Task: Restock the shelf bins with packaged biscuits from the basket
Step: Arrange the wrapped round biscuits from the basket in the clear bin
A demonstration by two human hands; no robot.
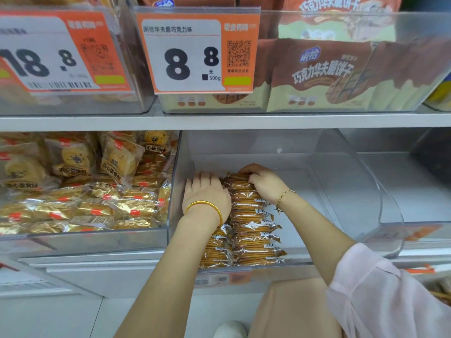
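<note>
We are looking from head height, close to the shelves (219, 121).
We are facing forward and down into the clear bin (341, 191) (our only view), the biscuit packets (253, 230) sitting mid-frame, the upper price tag (190, 54) looming large at the top.

Price tag (197, 52) "8.8 元, 500g" on upper bin (341, 110); left tag (46, 57) "18.8"; brown packs (322, 74) "巧克力华夫脆饼干".

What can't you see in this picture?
Head view:
- The basket: out of frame.
- Left price tag: blurred, cut off by the left edge.
- The bin's own label: too blurred to read.
- Some biscuit packs: covered by the left hand.
</note>
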